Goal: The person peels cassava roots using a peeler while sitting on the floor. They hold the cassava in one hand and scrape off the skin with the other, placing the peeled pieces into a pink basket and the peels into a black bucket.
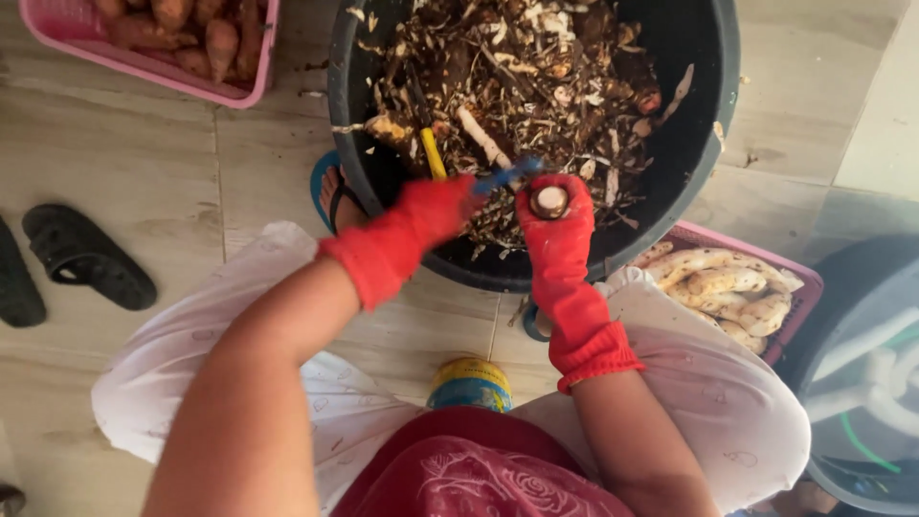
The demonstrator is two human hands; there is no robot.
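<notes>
Left hand grips the yellow-handled peeler; right hand clasps the brown root. Best keep strokes short, peelings falling into the black tub.

Black sandal, pink basket, blue-yellow can

A brown root, its cut end pale and round, is held upright over a black tub of peelings. A yellow-handled peeler with a blue head lies just left of it.
</notes>
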